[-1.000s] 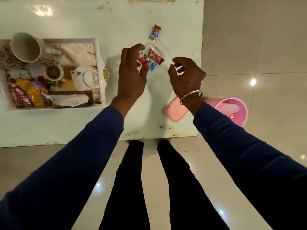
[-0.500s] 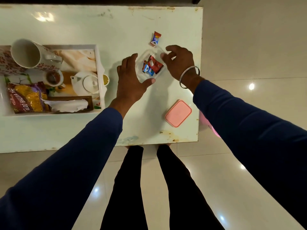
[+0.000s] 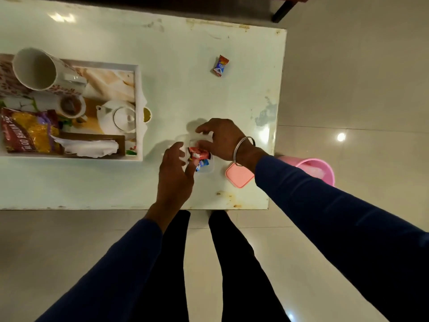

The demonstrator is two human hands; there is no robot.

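My left hand (image 3: 175,169) sits low in the middle of the frame, wrist toward me, fingers loosely bent and holding nothing; its fingertips lie against the left side of the box (image 3: 210,169), though I cannot tell if they press it. My right hand (image 3: 224,141) comes in from the right with a bangle (image 3: 241,149) at the wrist, thumb and curled fingers gripping the box's far rim.

There is one clear box on the counter (image 3: 181,77), lower middle, between my hands. In it I count two sweets, a red candy (image 3: 199,155) and a blue candy (image 3: 204,163); my hands may hide others. One loose candy (image 3: 220,66) lies well apart, upper middle.

At the left, one tray (image 3: 138,112) carries one mug (image 3: 34,68), one packet (image 3: 27,131), one cup (image 3: 70,105), a tissue (image 3: 90,146) and one teapot (image 3: 118,118). One pink lid (image 3: 239,175) lies just right of the box, partly under my right wrist. One pink bin (image 3: 321,168) stands on the floor beyond the counter's right edge, my right sleeve across it.
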